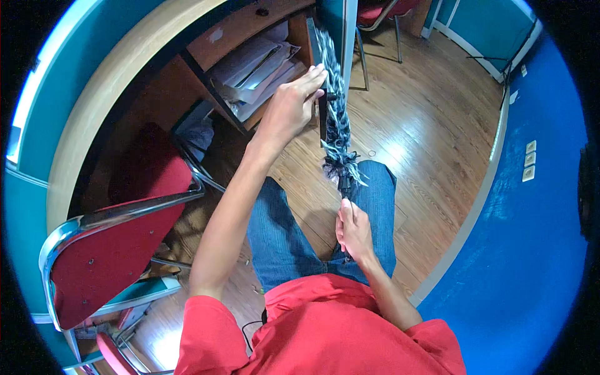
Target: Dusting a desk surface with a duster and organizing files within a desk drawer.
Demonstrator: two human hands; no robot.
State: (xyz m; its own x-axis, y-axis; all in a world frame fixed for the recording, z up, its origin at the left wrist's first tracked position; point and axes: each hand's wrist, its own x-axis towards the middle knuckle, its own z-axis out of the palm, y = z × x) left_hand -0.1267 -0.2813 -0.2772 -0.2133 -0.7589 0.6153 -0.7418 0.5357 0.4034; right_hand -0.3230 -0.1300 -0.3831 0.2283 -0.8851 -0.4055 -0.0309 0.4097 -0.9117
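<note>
Below the middle of the view, my right hand is closed around the dark handle of a fluffy grey-and-black duster. The duster's long head points away from me, along the outer face of an open cabinet door. Up and to the left, my left hand rests against the edge of that door, its fingers extended and the thumb apart, close to the duster's fibres. A black door handle shows beside the thumb. Stacked papers lie inside the wooden cabinet.
A red chair with a chrome frame stands at the left under a curved desk edge. Another red chair is beyond the partition. A blue wall with sockets bounds the right side.
</note>
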